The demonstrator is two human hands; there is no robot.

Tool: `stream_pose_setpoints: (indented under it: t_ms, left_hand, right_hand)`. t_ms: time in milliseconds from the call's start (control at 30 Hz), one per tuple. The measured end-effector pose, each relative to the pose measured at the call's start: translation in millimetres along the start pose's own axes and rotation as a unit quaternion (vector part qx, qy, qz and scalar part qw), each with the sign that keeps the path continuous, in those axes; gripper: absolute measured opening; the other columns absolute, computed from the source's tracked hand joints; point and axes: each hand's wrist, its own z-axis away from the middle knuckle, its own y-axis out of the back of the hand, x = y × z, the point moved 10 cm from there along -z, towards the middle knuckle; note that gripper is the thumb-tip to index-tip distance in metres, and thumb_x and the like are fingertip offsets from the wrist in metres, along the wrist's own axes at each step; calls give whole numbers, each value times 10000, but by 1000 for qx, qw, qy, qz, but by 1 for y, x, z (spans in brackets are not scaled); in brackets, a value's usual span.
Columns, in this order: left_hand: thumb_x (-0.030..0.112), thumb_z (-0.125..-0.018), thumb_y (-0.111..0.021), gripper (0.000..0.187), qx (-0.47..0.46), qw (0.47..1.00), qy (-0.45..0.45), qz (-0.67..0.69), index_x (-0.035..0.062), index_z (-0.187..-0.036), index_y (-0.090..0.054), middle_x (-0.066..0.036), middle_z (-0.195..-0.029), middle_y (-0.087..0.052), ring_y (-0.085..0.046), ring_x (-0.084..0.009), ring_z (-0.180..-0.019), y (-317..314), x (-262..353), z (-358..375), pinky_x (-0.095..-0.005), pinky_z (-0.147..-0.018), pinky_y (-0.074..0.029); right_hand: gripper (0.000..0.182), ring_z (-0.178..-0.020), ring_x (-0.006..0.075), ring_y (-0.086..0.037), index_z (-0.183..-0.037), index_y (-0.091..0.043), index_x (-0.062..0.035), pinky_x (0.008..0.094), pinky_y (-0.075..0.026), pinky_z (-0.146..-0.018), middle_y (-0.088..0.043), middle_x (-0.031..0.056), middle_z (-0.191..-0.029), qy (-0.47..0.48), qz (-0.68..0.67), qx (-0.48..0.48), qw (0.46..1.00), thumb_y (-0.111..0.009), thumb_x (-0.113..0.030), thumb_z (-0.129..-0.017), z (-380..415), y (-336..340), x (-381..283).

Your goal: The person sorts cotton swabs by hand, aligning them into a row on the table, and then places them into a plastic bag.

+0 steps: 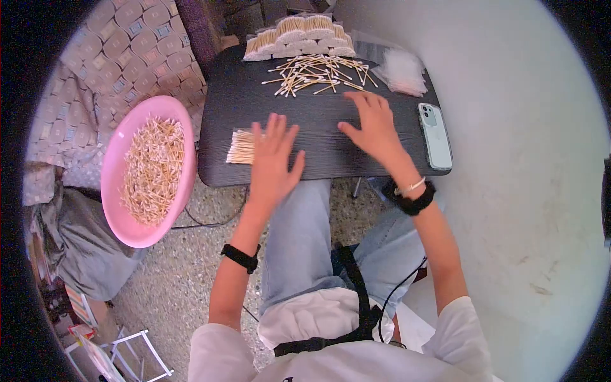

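Observation:
My left hand (273,156) lies over the near left part of the dark table, fingers stretched out. It overlaps the right end of a flat bundle of cotton swabs (240,148), laid side by side. To the right, my right hand (373,124) hovers over the table with fingers spread and nothing in them. Just beyond its fingertips is a loose, criss-crossed heap of cotton swabs (312,73). Several packed bags of cotton swabs (299,37) are stacked at the table's far edge.
A pink basin (188,181) full of loose cotton swabs stands left of the table (318,134). Clear plastic bags (402,70) lie at the far right corner, and a phone (435,137) lies along the right edge. A pale wall (522,159) rises on the right.

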Motion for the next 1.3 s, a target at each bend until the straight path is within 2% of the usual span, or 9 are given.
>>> stream_pose_setpoints:
  t_ms: [100, 400, 567, 767, 867, 933, 1000, 1133, 1300]
  left_hand:
    - [127, -863, -614, 440, -49, 994, -54, 79, 9, -1281, -539, -190, -1440, -452, -334, -352, -1404, -29, 18, -3, -542, -1171, -191]
    - [22, -840, -586, 344, 3, 997, -8, 83, 8, -1184, -587, -189, -1296, -551, -429, -359, -1333, -34, 11, 0, -526, -1147, -286]
    - [24, -832, -594, 313, 8, 994, 15, 106, 12, -1145, -592, -176, -1228, -592, -507, -338, -1255, -37, 6, 1, -520, -1143, -304]
    - [42, -834, -596, 294, 12, 995, 18, 100, 8, -1126, -597, -176, -1199, -613, -537, -326, -1221, -35, 8, 0, -498, -1141, -317]
    - [49, -836, -595, 290, 12, 995, 15, 98, 4, -1122, -599, -178, -1199, -616, -541, -322, -1217, -34, 10, 0, -498, -1140, -321]
    - [50, -835, -595, 293, 15, 995, 13, 94, 3, -1123, -600, -177, -1191, -619, -547, -319, -1207, -32, 11, 0, -500, -1142, -317]
    - [49, -832, -596, 300, 22, 996, 9, 87, 4, -1129, -599, -175, -1177, -624, -554, -316, -1192, -30, 12, -1, -501, -1147, -307]
    - [60, -821, -611, 330, 0, 998, -20, 64, 10, -1147, -595, -162, -1199, -605, -546, -317, -1184, -34, 23, -4, -511, -1143, -290]
    - [89, -801, -632, 531, -12, 997, 22, 71, 4, -1306, -493, -230, -1369, -449, -422, -395, -1281, -48, 34, -17, -526, -1107, -312]
  right_hand:
    - [858, -1321, 437, -372, -1409, -418, -117, 536, -357, -1062, -430, 213, -1403, -54, 100, -79, 990, -820, -392, -703, -29, -21, 31]
    - [934, -1323, 407, -393, -1344, -447, 90, 468, -334, -1108, -469, 242, -1390, -37, 130, -74, 988, -719, -582, -755, -111, -63, 48]
    - [1020, -1244, 414, -448, -1279, -532, 90, 474, -356, -1069, -519, 258, -1294, -62, 180, -80, 978, -490, -803, -788, -127, -78, 59]
    - [866, -1262, 435, -425, -1236, -555, 74, 536, -334, -1061, -441, 251, -1378, -65, 154, -98, 981, -565, -685, -820, -124, -85, 52]
    - [680, -1219, 434, -454, -1231, -539, 60, 553, -360, -1031, -447, 235, -1331, -69, 73, -139, 985, -575, -527, -890, -114, -104, 53]
    - [519, -1146, 415, -509, -1251, -503, 44, 534, -420, -970, -500, 218, -1245, 10, 135, -97, 986, -568, -362, -933, -98, -94, 32]
    - [479, -1090, 404, -547, -1263, -482, 44, 489, -460, -926, -519, 219, -1233, 95, 186, -61, 976, -557, -311, -950, -78, -88, 12]
    - [485, -1133, 406, -536, -1280, -464, 63, 460, -462, -945, -517, 243, -1292, 130, 131, -72, 980, -574, -255, -931, -44, -74, -10]
    - [565, -1260, 396, -472, -1374, -420, 53, 484, -369, -1070, -431, 225, -1437, 143, 160, -113, 970, -556, -218, -898, -1, -65, -19]
